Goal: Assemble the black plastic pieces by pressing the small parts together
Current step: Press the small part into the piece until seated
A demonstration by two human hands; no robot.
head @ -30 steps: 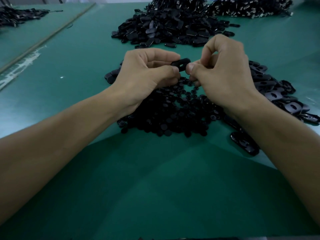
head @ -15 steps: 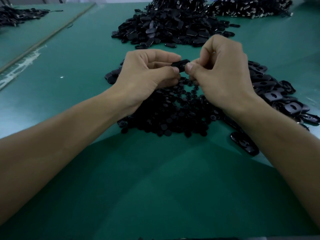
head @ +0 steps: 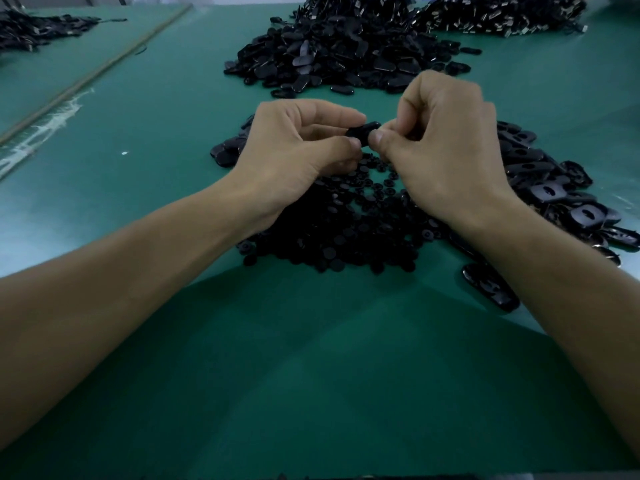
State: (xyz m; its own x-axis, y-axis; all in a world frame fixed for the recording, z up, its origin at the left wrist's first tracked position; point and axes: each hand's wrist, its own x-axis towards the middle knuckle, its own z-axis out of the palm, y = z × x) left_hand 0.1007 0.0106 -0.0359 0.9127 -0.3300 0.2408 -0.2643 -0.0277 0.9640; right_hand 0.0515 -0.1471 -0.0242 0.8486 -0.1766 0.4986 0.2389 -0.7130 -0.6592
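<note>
Item 1: green table [head: 138,133], w/ sorted stock. Far heap [head: 339,46] of oval shells; slotted plates [head: 554,188] at right; small round caps [head: 332,233] under the wrists, prob. kept close for quick picking.
Item 2: left hand [head: 298,150], nearly closed, pinched the black piece [head: 362,130] mid-air above the caps.
Item 3: right hand [head: 446,143], curled tight, thumb on the piece's other end. I judged it pressing; mating part hidden.
</note>
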